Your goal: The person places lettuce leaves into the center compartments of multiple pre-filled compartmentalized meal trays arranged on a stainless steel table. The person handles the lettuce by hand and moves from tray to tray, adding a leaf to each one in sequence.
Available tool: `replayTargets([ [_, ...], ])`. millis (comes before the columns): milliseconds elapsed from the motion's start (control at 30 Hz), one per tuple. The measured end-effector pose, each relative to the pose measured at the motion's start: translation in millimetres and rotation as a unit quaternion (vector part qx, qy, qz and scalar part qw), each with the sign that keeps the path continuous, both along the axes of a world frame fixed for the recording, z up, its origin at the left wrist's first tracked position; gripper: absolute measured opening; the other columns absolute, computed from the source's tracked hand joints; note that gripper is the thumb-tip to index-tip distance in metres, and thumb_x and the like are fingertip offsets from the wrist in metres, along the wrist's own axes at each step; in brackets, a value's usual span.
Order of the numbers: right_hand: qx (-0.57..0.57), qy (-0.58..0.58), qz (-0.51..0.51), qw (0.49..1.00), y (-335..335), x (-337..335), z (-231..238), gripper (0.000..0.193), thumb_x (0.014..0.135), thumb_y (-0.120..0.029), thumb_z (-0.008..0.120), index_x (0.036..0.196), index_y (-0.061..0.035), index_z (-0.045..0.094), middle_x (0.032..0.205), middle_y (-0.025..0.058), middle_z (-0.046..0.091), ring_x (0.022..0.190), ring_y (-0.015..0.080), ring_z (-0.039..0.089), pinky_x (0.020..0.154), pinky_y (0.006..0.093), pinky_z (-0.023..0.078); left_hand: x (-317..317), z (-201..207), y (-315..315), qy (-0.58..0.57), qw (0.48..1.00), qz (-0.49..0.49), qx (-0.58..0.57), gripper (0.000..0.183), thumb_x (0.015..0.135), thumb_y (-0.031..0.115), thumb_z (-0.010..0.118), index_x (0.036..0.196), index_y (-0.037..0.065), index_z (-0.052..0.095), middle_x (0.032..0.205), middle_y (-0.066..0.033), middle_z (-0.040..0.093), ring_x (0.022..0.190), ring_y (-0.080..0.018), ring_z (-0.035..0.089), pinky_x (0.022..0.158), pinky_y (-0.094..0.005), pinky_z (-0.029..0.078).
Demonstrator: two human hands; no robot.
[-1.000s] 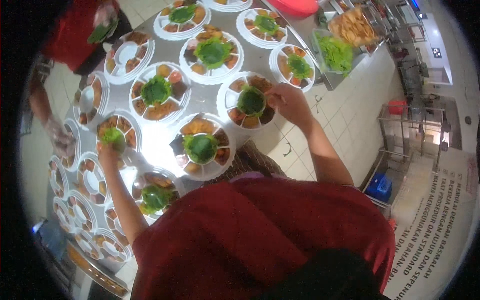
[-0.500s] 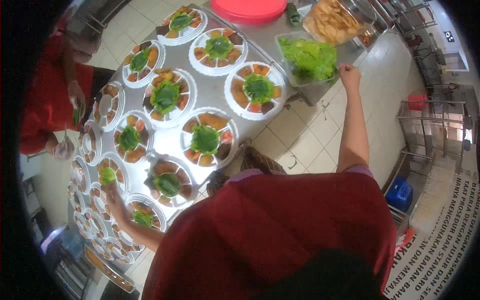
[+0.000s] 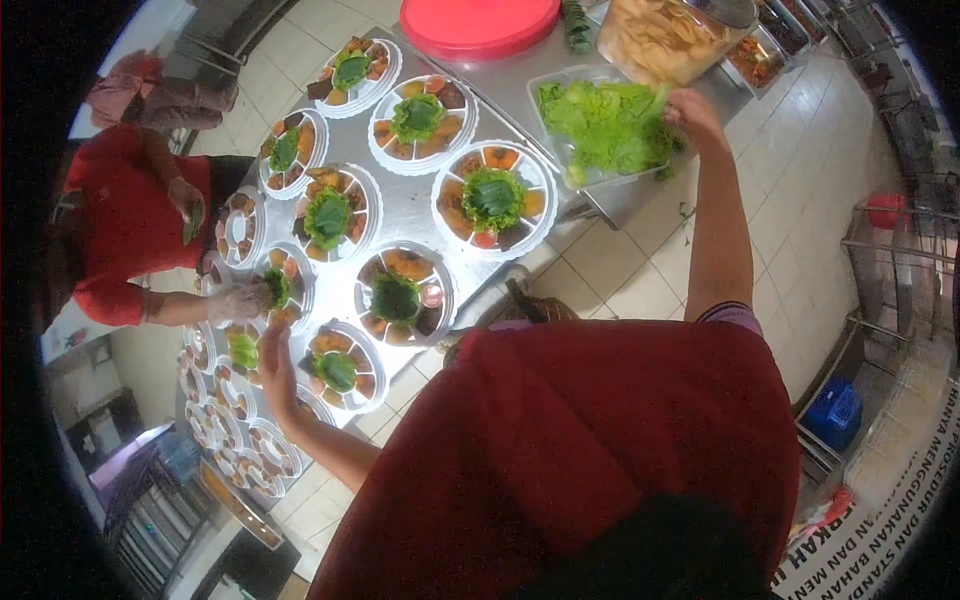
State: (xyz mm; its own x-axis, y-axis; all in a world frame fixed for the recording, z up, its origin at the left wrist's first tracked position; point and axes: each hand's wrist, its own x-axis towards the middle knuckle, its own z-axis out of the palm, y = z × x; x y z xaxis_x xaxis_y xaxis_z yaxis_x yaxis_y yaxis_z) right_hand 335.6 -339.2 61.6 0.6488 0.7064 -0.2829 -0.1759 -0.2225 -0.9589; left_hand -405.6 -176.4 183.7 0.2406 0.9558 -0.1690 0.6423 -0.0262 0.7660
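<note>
My right hand [image 3: 695, 118] is at the right side of a clear plastic tub [image 3: 560, 172] of green lettuce [image 3: 605, 125]. Its fingers are pinched on a lettuce leaf at the pile's edge. Over the table's near side, my left hand [image 3: 276, 365] holds nothing, its fingers stretched out. It is beside a white divided plate [image 3: 345, 367] with food in its compartments and dark green leaf on lettuce in the middle. Just past its fingertips, a co-worker's gloved hand [image 3: 238, 303] reaches onto another plate's green centre [image 3: 274, 288].
Several filled plates [image 3: 418, 118] cover the metal table [image 3: 412, 185]. A red round lid [image 3: 480, 25], a rolled green bundle [image 3: 576, 25] and a jar of chips [image 3: 672, 42] stand near the tub. The co-worker [image 3: 120, 215] in red stands across the table, another person [image 3: 150, 95] behind.
My right hand has gone from a closed fist beside the tub to the lettuce. My left hand has shifted slightly right and up. The co-worker's hand has come onto a plate.
</note>
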Motion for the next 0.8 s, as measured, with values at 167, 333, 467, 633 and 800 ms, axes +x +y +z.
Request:
replayTargets([
  [167,0.152,0.149,-0.081,0.974,-2,7,19,0.025,0.085,-0.009,0.050,0.107,-0.0018,0.041,0.098,0.0115,0.051,0.088,0.0260,0.055,0.082,0.0389,0.047,45,7,2,-0.058,0.998,-0.033,-0.006,0.028,0.089,0.011,0.045,0.113,-0.003,0.049,0.111,-0.0119,0.055,0.104,-0.0188,0.051,0.093,-0.0288,0.036],
  [333,0.276,0.232,-0.071,0.930,6,-50,79,0.030,0.092,-0.018,0.037,0.115,0.0010,0.039,0.112,0.0160,0.049,0.101,0.0260,0.051,0.091,0.0392,0.042,141,24,-18,-0.172,0.978,-0.109,-0.034,0.022,0.090,0.013,0.044,0.108,0.002,0.053,0.108,-0.0095,0.057,0.103,-0.0197,0.053,0.090,-0.0294,0.037],
  [467,0.324,0.152,0.008,0.934,-8,-86,104,0.036,0.093,-0.027,0.033,0.118,-0.0012,0.041,0.110,0.0118,0.051,0.098,0.0229,0.053,0.088,0.0369,0.043,234,-8,-24,-0.232,0.929,-0.267,-0.107,0.022,0.091,0.013,0.045,0.109,0.004,0.053,0.104,-0.0048,0.057,0.096,-0.0141,0.052,0.086,-0.0263,0.040],
  [633,0.304,0.133,-0.009,0.943,-34,-144,133,0.042,0.080,-0.010,0.059,0.117,-0.0047,0.042,0.099,0.0067,0.053,0.092,0.0203,0.055,0.084,0.0357,0.045,362,-14,-64,-0.278,0.831,-0.416,-0.241,0.045,0.090,0.030,0.048,0.126,0.004,0.038,0.118,-0.0094,0.049,0.104,-0.0166,0.051,0.089,-0.0280,0.040],
  [800,0.270,0.179,0.040,0.945,-37,-190,140,0.044,0.076,0.002,0.060,0.117,-0.0042,0.043,0.101,0.0085,0.054,0.091,0.0189,0.055,0.080,0.0309,0.047,434,-5,-85,-0.323,0.810,-0.323,-0.369,0.050,0.087,0.040,0.050,0.119,0.002,0.044,0.103,-0.0064,0.055,0.090,-0.0121,0.053,0.078,-0.0255,0.043],
])
